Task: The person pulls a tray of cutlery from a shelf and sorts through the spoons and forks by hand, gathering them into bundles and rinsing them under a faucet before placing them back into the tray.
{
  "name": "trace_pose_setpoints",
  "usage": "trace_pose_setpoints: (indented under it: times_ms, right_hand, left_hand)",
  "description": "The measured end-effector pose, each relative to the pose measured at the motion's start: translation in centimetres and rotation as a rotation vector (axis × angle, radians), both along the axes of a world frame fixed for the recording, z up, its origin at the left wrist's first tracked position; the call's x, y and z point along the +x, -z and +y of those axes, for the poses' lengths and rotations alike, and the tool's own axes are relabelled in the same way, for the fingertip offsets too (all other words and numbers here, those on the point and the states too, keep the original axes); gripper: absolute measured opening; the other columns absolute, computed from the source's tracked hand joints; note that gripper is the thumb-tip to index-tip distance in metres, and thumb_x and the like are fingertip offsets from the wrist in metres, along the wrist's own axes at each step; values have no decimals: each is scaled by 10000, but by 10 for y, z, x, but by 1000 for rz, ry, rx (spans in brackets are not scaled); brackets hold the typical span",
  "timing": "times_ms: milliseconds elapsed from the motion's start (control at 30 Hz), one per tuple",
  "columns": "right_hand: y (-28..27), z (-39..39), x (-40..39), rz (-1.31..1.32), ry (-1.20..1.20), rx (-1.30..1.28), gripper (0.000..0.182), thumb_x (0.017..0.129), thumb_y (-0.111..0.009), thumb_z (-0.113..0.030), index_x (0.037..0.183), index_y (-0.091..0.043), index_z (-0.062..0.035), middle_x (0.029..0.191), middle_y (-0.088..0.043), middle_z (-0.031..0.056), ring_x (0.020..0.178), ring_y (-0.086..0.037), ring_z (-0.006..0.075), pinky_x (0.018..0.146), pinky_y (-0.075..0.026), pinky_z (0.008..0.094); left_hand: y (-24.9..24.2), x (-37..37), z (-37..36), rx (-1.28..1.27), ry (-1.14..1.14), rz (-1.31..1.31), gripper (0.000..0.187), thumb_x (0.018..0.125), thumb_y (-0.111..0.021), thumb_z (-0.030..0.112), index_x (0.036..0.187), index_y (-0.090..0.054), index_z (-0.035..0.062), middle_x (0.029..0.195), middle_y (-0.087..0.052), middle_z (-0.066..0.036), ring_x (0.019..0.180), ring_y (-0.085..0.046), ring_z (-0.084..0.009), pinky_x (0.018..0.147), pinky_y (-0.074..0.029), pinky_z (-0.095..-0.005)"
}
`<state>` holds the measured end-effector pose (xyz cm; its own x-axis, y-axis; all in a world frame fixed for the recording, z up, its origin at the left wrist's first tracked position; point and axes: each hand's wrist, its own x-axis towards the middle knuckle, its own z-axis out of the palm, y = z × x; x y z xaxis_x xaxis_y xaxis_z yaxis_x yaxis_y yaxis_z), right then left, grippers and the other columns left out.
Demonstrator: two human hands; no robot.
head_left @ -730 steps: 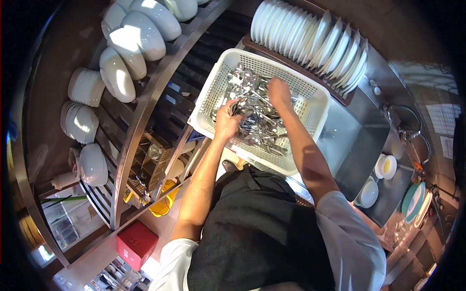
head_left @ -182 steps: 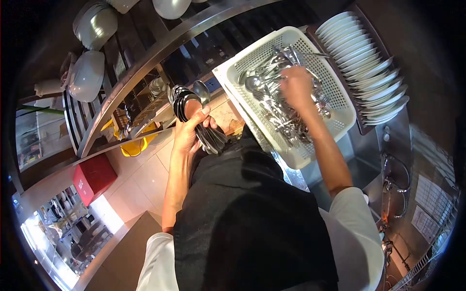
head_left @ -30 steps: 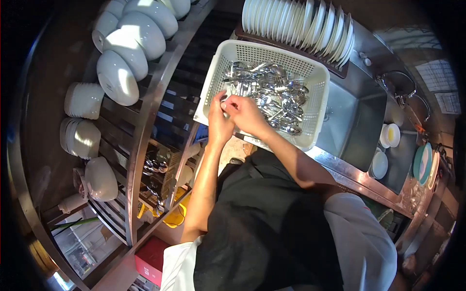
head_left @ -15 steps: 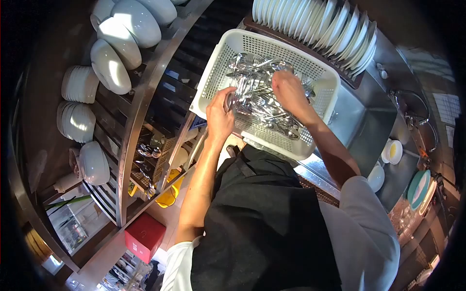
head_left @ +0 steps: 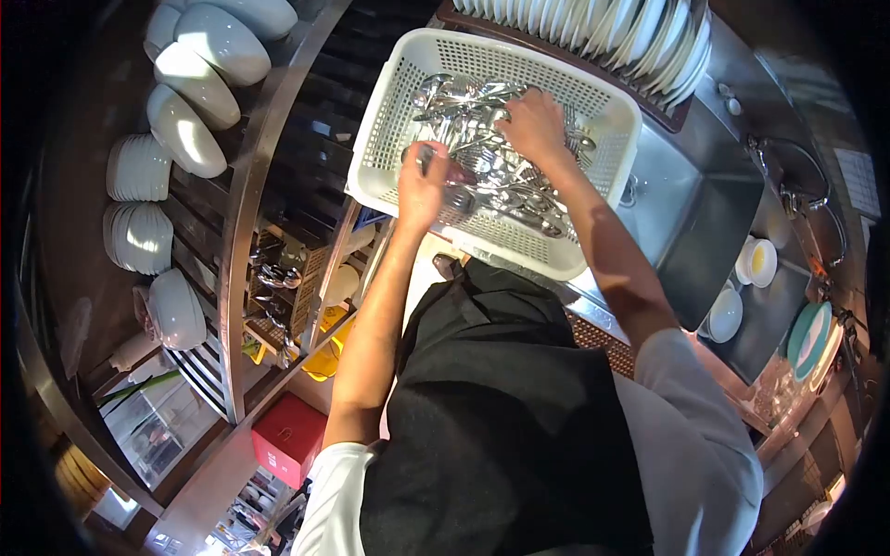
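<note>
A white perforated basket [head_left: 375, 139] holds a jumbled pile of shiny metal cutlery [head_left: 491, 199], forks and spoons among it. My left hand [head_left: 424, 181] is at the basket's left side, fingers curled around metal cutlery whose ends show near the thumb. Over the upper right part of the pile, my right hand [head_left: 535, 125] reaches down with bent fingers touching the cutlery. Its fingertips are partly hidden, so whether they hold a piece is unclear.
White plates [head_left: 593, 28] stand in a rack behind the basket. A metal sink [head_left: 663, 195] lies to the right, with small white bowls [head_left: 756, 262] beyond. Stacked bowls [head_left: 139, 167] fill the left shelves. A red box [head_left: 287, 435] sits lower left.
The basket and surroundings appear shifted up and left in view. My right hand has spread its fingers somewhat from a tighter curl, and my left hand has turned over the basket's near left part.
</note>
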<state>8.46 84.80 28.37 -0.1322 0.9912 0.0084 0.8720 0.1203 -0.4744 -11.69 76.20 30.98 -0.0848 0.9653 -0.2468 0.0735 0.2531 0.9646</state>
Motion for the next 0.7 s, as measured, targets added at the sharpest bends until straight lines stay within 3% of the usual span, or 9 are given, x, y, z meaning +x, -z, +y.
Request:
trace_pose_setpoints:
  times_ms: [67, 133, 200, 300, 467, 533, 600, 633, 700]
  right_hand:
    - [3, 9, -3, -176, -52, -136, 245, 808, -764, -202, 1004, -776, -55, 1252, -608, 185, 1157, -528, 344, 975, -382, 494]
    - [12, 12, -8, -234, -205, 62, 232, 803, -745, -207, 973, -793, -57, 1244, -614, 180, 1166, -523, 350, 988, -357, 490]
    - [1, 12, -5, -187, -275, 127, 225, 810, -716, -221, 937, -785, -48, 1073, -690, 171, 1047, -611, 330, 934, -407, 496]
    - [-58, 1, -8, 419, -175, -184, 284, 816, -728, -312, 879, -754, -36, 691, -692, 134, 686, -695, 277, 743, -515, 406]
    - [-92, -23, -11, 1336, -59, -715, 343, 927, -678, -348, 951, -739, -11, 830, -722, 153, 777, -706, 227, 727, -531, 369]
    - [-85, -38, -9, 1554, 22, -823, 361, 963, -654, -346, 980, -726, 7, 894, -731, 168, 803, -711, 253, 735, -533, 374]
    - [-42, -65, -11, 387, -239, -504, 343, 951, -660, -288, 990, -712, 49, 1068, -706, 200, 981, -680, 307, 840, -516, 398]
    - [-26, -83, -12, 390, -234, -503, 343, 951, -660, -288, 990, -712, 49, 1068, -706, 200, 981, -680, 307, 840, -516, 398]
    - [0, -116, -14, -167, -417, -77, 277, 882, -690, -200, 1014, -702, 44, 1144, -668, 181, 1105, -600, 325, 911, -479, 422]
  left_hand:
    - [-20, -4, 5, 24, -86, 74, 215, 1014, -628, 205, 1118, -618, 16, 809, -664, -52, 774, -670, -139, 731, -520, -298]
    - [-36, -12, 13, 86, -183, 162, 231, 1025, -625, 220, 1094, -679, 6, 896, -676, -61, 815, -685, -149, 797, -528, -297]
    - [-55, -12, 21, 175, -114, 254, 199, 1040, -593, 179, 1101, -662, 2, 1010, -715, -84, 923, -703, -177, 864, -531, -311]
    - [-56, -6, 32, 547, 214, 474, 326, 919, -727, 70, 1144, -495, 26, 1248, -656, -162, 1172, -643, -301, 952, -513, -377]
    - [-72, 9, 33, 312, 288, 545, 468, 855, -782, 40, 1182, -447, 43, 1177, -629, -169, 1125, -630, -291, 989, -492, -384]
    - [-57, -1, 35, 318, -5, 483, 488, 835, -783, 10, 1201, -462, 35, 1142, -609, -157, 1084, -622, -248, 969, -492, -377]
    - [-29, -24, 37, 325, -157, 375, 349, 892, -684, -25, 1198, -522, 13, 1008, -634, -103, 888, -638, -191, 788, -518, -327]
    - [-27, -32, 35, 221, -236, 312, 239, 941, -620, -19, 1173, -567, -3, 881, -641, -68, 741, -640, -167, 675, -521, -296]
    - [-32, -39, 30, 100, -293, 218, 188, 962, -564, -33, 1146, -598, -8, 795, -628, -50, 650, -626, -150, 611, -509, -279]
